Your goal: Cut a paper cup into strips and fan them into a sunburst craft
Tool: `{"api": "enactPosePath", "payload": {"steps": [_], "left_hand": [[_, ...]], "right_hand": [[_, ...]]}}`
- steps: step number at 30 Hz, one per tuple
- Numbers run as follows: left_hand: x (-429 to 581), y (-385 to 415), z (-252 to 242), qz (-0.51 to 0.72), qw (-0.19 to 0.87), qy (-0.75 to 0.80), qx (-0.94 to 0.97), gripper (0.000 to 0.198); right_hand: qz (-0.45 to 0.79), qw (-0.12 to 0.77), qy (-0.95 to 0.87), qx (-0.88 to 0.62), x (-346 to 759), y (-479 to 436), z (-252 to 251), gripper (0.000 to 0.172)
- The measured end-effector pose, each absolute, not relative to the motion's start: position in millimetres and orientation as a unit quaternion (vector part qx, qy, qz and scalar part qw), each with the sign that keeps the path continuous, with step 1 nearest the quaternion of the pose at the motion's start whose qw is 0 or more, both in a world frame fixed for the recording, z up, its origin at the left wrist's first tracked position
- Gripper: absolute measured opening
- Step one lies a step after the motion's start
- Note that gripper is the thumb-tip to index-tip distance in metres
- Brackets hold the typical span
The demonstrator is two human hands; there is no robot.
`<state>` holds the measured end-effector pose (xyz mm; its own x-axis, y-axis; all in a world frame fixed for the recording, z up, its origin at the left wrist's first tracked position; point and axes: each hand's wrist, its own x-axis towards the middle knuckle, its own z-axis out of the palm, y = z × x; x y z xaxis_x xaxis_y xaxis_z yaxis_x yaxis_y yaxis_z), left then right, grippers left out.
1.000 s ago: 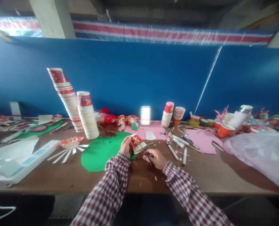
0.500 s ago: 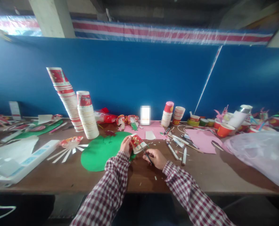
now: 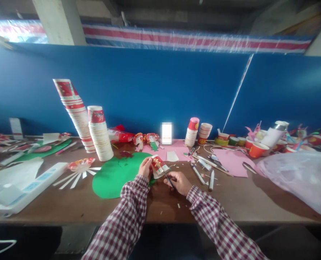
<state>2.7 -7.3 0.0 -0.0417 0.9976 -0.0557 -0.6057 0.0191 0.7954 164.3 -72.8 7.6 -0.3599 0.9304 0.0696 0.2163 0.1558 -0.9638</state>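
Left hand point(image 3: 145, 168) grip closed round red paper cup point(image 3: 157, 165), held just above green disc point(image 3: 114, 175) on surface point(image 3: 68, 202). Right hand point(image 3: 178, 181) clasps scissors point(image 3: 168, 178), blades at cup.

Two tall stacks of red-and-white paper cups point(image 3: 76, 113) at the left — two shorter stacks point(image 3: 192, 130) by the blue wall. One green paper disc point(image 3: 114, 175), two pink paper sheets point(image 3: 232, 161), one fanned-out cut cup point(image 3: 79, 166) — and three white glue sticks point(image 3: 211, 180) lying loose.
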Motion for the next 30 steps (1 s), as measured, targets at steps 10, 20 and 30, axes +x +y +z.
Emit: {"api": "enactPosePath", "payload": {"steps": [10,20,30], "left_hand": [[5.0,-10.7,3.4,0.626,0.63,0.332,0.319,0.036],[5.4,-11.2,4.7,0.622,0.627,0.346,0.316,0.039],[5.3,-8.4,1.6,0.63,0.619,0.327,0.336,0.039]], "right_hand": [[0.483,0.374,-0.67,-0.421,164.7,-72.7,6.6,0.033],[0.468,0.387,-0.676,-0.417,165.5,-73.4,6.9,0.028],[0.496,0.39,-0.651,-0.42,162.9,-73.2,9.0,0.034]]}}
